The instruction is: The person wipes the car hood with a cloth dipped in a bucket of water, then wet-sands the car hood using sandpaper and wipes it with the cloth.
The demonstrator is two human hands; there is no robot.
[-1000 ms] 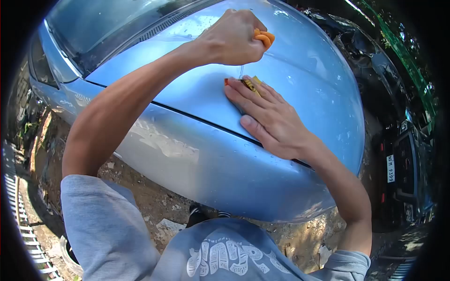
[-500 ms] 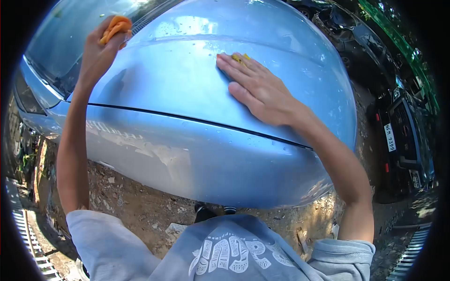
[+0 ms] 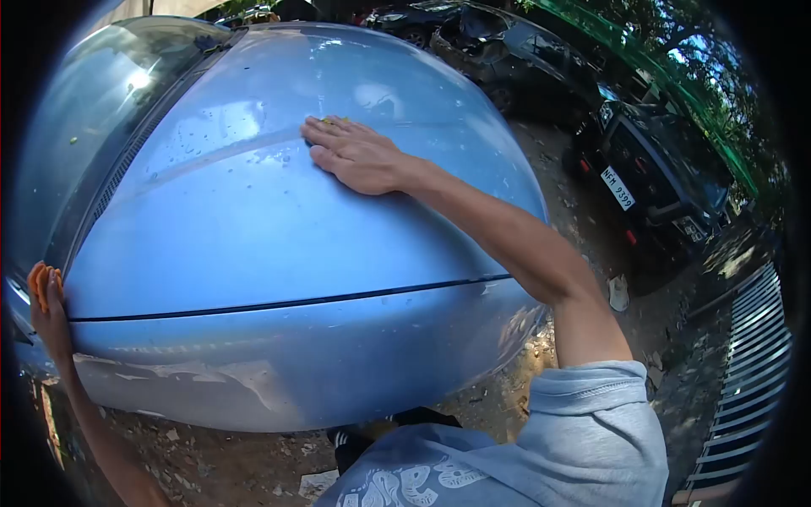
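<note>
A bunched orange cloth (image 3: pixel 42 287) is gripped in my left hand (image 3: pixel 52 321), at the far left near the base of the windshield. My right hand (image 3: pixel 359 156) lies flat on the blue car hood (image 3: pixel 253 228), fingers together and pointing left. A bit of yellow cloth (image 3: pixel 335 120) shows at its fingertips; the rest is hidden under the hand. Water drops dot the hood around a faint crease line. Along the near edge of the hood runs a dark gap above the fender (image 3: pixel 338 363), whose paint is peeling in a pale patch.
The windshield (image 3: pixel 101 110) rises at the left. Beyond the car's front stand a dark vehicle with a white number plate (image 3: pixel 617 188) and a damaged dark car (image 3: pixel 515 55). White metal bars (image 3: pixel 743 363) are at the lower right. Littered dirt ground (image 3: pixel 228 456) lies below.
My view has shifted toward the car's front. My right hand has slid farther across the hood, to the crease. My left hand has come down toward the hood's rear corner, still holding the orange cloth.
</note>
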